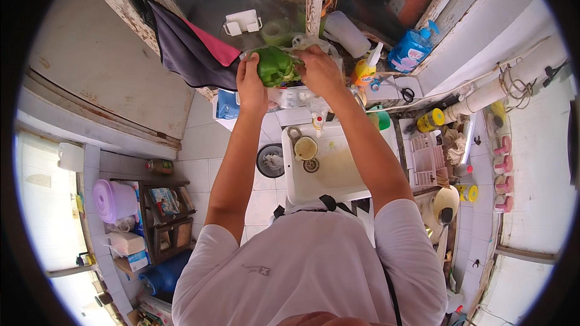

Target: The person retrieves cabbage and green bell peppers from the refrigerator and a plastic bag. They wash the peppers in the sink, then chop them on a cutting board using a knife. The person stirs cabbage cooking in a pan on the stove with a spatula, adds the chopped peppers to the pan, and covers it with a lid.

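Observation:
A large glossy green bell pepper (274, 66) is held up over the window ledge. My left hand (251, 82) grips it from the left, with the thumb along its upper side. At its other end, my right hand (321, 70) bends its fingers around the pale, ragged stem part. The right fingertips are partly hidden there. Behind and below the pepper lie clear plastic bags (290, 98) and other small items that I cannot make out.
Nearer me is a white sink (331, 192) with a strainer ladle (305, 148) inside. A black-rimmed bin (271, 161) stands left of it. A yellow spray bottle (364, 71), blue pump bottle (411, 50) and scissors (405, 94) are at right; a grey cloth (195, 50) hangs at left.

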Available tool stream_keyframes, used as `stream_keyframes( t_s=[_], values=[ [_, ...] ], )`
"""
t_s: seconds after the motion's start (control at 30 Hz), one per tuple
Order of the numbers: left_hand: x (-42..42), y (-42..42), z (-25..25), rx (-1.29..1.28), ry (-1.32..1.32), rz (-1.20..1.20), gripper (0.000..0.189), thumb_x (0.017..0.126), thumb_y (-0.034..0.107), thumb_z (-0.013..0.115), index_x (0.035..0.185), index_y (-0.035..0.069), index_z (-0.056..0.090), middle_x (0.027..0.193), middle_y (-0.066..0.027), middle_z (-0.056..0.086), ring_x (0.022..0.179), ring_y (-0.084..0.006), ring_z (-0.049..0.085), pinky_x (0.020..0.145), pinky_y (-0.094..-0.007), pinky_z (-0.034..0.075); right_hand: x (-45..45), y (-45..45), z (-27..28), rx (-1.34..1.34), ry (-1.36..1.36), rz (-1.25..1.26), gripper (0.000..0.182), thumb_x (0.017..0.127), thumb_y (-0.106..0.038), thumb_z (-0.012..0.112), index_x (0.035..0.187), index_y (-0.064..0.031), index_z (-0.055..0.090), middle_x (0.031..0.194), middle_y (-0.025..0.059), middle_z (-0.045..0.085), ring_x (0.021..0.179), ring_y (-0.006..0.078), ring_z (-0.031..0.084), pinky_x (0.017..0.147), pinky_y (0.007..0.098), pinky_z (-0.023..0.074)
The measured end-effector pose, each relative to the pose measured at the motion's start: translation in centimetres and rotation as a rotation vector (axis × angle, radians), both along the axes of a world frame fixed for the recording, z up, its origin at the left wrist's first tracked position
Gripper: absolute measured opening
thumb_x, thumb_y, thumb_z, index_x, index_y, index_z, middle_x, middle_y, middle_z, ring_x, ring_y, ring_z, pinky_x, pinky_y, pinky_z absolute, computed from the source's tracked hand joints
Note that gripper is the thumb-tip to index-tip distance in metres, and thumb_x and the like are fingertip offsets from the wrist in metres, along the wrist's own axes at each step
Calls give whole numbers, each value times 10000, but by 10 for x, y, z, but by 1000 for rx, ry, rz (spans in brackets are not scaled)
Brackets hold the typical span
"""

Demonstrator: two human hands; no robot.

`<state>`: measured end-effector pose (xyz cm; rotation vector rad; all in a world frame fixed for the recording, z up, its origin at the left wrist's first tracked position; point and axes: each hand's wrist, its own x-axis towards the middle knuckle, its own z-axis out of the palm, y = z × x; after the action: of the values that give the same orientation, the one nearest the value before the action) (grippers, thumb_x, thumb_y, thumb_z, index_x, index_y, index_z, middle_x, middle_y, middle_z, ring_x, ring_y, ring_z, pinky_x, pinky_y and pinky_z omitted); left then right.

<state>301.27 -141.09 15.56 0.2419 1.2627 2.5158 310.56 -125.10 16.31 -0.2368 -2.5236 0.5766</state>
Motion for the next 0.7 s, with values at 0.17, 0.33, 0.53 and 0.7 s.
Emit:
stream_keyframes(
  t_s=[0.17, 0.33, 0.53, 0.7],
  values=[
    [99, -69, -80, 72, -512, -257, 353, 999, 339, 463, 1232, 87, 545, 1180, -90, 630, 1097, -249, 625, 932, -404, 520, 116, -2, -1, -741, -60, -40, 302, 911, -247, 671, 1153, -67, 659, 991, 135, 683, 743, 225, 656, 676, 334, 538],
    [126, -49, -225, -41, -971, -431, 411, 1010, 402, 450, 1251, 77, 523, 1224, -136, 604, 1114, -299, 616, 908, -487, 558, 137, -44, -99, -119, -160, -161, 353, 795, -266, 795, 1093, -128, 667, 874, 83, 644, 750, 242, 648, 672, 343, 531],
    [133, -3, -302, -129, -1063, -398, 369, 1005, 383, 478, 1255, 113, 494, 1227, -132, 578, 1071, -331, 617, 870, -530, 558, 122, -16, -116, -3, -332, -268, 279, 761, -201, 794, 969, -81, 651, 856, 113, 676, 780, 299, 680, 655, 405, 536],
    [142, 30, -290, -247, -1185, -256, 338, 1018, 364, 400, 1240, 141, 523, 1251, -110, 572, 1121, -315, 589, 901, -535, 537, 123, -12, -133, 36, -272, -398, 175, 865, -225, 713, 899, -67, 645, 715, 127, 666, 669, 316, 672, 580, 415, 526]
  ],
)
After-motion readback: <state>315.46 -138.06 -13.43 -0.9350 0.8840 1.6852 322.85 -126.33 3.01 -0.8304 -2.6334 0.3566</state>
